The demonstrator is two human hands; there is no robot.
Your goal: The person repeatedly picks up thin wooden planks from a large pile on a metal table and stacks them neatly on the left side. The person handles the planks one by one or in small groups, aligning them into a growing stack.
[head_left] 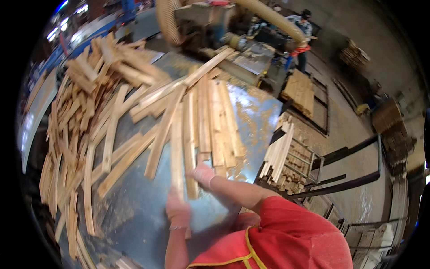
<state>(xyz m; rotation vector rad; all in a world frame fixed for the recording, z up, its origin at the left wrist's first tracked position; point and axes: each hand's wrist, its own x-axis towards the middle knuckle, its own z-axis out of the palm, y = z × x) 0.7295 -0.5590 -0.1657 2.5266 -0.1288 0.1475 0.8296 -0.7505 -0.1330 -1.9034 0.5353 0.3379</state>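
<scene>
One long board (177,152) is held near its close end by the left hand (178,211), with the fingers curled around it. It is pointed away over a grey metal table (121,210), between a slanted board (160,141) and a second board (192,186). The right hand (201,174) is placed by the second board; how far its fingers are closed cannot be told. On the left, lots of wood is heaped in a messy pile (76,103).
</scene>
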